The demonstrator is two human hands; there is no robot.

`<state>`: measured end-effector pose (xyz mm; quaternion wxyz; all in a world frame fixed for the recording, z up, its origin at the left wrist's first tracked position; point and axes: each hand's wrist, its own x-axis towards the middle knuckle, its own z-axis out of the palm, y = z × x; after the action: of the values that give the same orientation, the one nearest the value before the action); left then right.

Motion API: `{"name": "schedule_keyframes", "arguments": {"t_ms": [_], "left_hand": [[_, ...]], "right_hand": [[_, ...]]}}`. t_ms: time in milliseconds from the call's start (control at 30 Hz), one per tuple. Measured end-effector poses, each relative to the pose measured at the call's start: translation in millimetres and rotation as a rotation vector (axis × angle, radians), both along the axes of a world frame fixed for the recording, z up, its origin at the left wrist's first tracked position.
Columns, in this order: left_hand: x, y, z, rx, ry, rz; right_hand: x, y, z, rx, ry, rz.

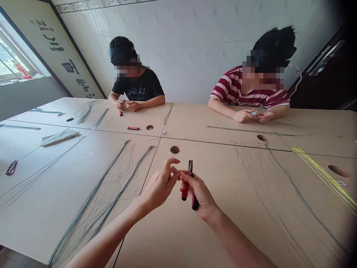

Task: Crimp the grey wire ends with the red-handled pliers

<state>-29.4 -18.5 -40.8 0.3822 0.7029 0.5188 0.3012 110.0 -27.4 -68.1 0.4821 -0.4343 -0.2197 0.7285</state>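
My right hand [203, 195] holds a pair of pliers [190, 168] with red and black handles, the jaws pointing away from me. Its thumb and forefinger also meet the fingertips of my left hand [161, 183] above the table. A pinch closes the left thumb and forefinger, while another finger is raised. Whatever lies between the fingertips is too small to make out. Left of my hands, two bundles of grey-green cord [134, 170] stretch toward me, with small light pieces at their far ends. Loose thin strands [253, 178] lie to the right.
Two people sit across the table [223, 238], each handling small things. Yellow cords [315, 167] lie at the right; a paper bundle [60, 137] and scissors [11, 167] at the left. Round holes [174, 149] pierce the tabletop. A red and black cutter [133, 128] and a ruler [100, 119] lie farther back.
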Motion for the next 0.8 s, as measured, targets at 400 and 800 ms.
{"name": "schedule_keyframes", "arguments": {"t_ms": [400, 800], "left_hand": [[8, -2, -2.3, 0.053, 0.123, -0.048], [-55, -4, -25.4, -0.146, 0.305, -0.004]], "right_hand": [[5, 7, -3.8, -0.057, 0.152, -0.002], [38, 34, -11.1, -0.026, 0.266, -0.109]]}}
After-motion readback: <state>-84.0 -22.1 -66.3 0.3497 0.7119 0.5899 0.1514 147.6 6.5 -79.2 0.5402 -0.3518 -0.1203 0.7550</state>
